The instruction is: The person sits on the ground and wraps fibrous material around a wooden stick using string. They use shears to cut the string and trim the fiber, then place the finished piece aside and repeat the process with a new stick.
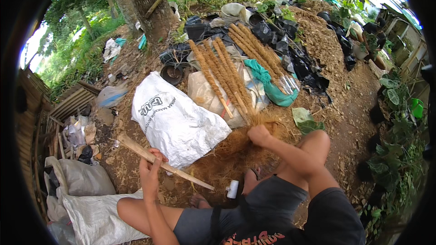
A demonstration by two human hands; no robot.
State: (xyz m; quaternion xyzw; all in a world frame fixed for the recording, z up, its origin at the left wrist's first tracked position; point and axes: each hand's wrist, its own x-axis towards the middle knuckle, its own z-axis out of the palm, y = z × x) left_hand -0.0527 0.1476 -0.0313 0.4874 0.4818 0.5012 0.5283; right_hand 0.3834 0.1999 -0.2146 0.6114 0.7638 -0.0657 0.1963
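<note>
My left hand (152, 164) grips a bare wooden stick (180, 173) near its middle; the stick slants from upper left down to the right. At the right, my right hand (259, 135) is closed at the edge of a heap of loose brown coconut fibre (238, 149), with a tuft of fibre at its fingers. A white spool of thread (232, 189) is on the ground between my feet. Beyond the heap, several fibre-wrapped poles (224, 71) rest on sacks, with more wrapped poles (255, 49) behind them to the right.
A white woven sack (173, 119) lies ahead on the left, and another pale sack (102, 216) is beside my left knee. Teal cloth (281, 93), black plastic (308, 64) and a large leaf (306, 120) lie to the right. A tree trunk (148, 3) stands behind. Potted plants (388, 156) line the right side.
</note>
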